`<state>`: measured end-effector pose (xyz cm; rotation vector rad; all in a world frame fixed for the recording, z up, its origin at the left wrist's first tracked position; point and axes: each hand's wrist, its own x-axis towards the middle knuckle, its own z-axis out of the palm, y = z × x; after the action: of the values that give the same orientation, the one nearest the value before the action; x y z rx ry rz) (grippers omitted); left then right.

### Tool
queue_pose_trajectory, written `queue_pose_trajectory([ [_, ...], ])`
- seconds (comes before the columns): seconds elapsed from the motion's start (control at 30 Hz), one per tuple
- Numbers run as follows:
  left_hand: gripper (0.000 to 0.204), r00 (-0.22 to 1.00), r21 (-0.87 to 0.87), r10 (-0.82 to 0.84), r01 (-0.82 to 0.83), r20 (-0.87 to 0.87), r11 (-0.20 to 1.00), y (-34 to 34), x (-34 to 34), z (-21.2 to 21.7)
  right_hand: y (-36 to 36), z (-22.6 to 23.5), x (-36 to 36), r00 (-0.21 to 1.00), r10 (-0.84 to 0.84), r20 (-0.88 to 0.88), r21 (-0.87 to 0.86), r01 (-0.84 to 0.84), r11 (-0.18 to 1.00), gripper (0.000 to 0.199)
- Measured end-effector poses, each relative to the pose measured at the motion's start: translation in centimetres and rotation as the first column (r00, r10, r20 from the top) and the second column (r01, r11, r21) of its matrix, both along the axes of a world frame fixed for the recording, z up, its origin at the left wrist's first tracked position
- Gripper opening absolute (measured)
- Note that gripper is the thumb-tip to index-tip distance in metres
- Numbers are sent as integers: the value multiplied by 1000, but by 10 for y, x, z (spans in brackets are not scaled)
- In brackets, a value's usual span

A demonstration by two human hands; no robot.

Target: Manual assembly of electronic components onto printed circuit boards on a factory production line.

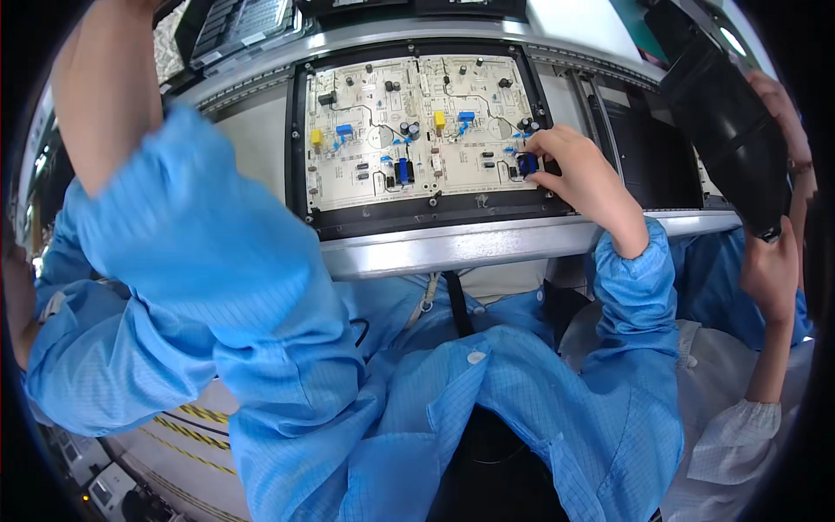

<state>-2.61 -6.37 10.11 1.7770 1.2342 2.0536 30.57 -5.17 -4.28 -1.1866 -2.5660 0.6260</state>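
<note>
My right hand [581, 174] comes in over the front rail with thumb and fingertips closed around a small blue-and-black transformer [526, 163]. This part is at the lower right corner of the right-hand circuit board [470, 178]; whether it is fully seated cannot be told. A similar blue-and-black part stands on the left-hand circuit board [339, 191]. Both pale boards carry yellow and blue blocks, black cylinders and wires, and lie side by side in a black frame [365, 228]. My left forearm [113, 96] rises at the upper left, its hand cut off by the top edge.
A silver metal rail [435, 246] runs along the near side of the frame. Black trays [243, 30] stand beyond the far rail at the left. At the right, another person's hands [770, 270] hold a long black container [726, 122] beside the line.
</note>
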Motion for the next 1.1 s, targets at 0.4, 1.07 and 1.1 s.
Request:
queue_pose_trajectory([
  [0.4, 22, 980, -448, 89, 1, 179, 894, -87, 8, -150, 17, 29, 2, 949, 182, 257, 82, -209, 974, 35],
  [1.07, 20, 948, -440, 242, -131, 207, 888, -81, 26, -191, 305, 26, -78, 992, -90, 88, 658, 10, 753, 23],
  [1.1, 19, 956, -457, 224, -115, 192, 882, -80, 26, -191, 304, 33, -72, 990, -91, 109, 666, -4, 746, 22],
])
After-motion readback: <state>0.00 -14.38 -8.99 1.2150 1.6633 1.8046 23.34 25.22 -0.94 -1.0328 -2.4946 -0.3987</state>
